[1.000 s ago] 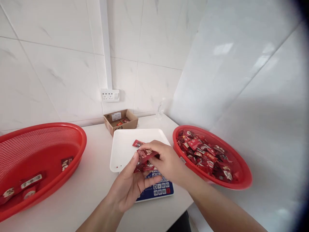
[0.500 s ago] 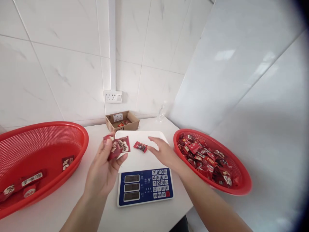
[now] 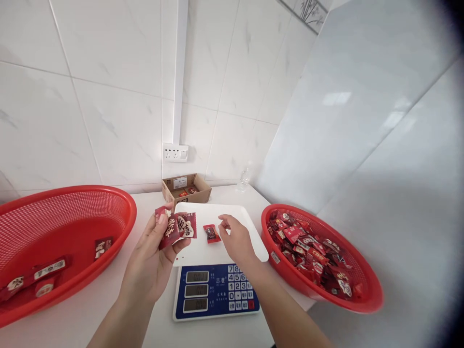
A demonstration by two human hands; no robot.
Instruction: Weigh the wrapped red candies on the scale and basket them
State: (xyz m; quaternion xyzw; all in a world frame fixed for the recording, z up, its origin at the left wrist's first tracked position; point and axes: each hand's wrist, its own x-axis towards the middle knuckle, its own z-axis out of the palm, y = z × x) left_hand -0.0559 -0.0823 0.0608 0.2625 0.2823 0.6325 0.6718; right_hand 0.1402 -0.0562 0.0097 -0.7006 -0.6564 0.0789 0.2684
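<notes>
Clamping squarish dark-red plastic packets (image 3: pixel 185 226), the left hand (image 3: pixel 152 258) partly hides them, while the right hand (image 3: pixel 238 242) has fingertips apart.

I cannot count surely the wrapped sweets (image 3: pixel 185 226), which the left hand (image 3: pixel 152 253) partly hides. The right forearm (image 3: pixel 281 307) covers part of the keypad (image 3: pixel 238 286) on the scale (image 3: pixel 216 291). My view's edge cuts the left basket (image 3: pixel 79 237).
</notes>
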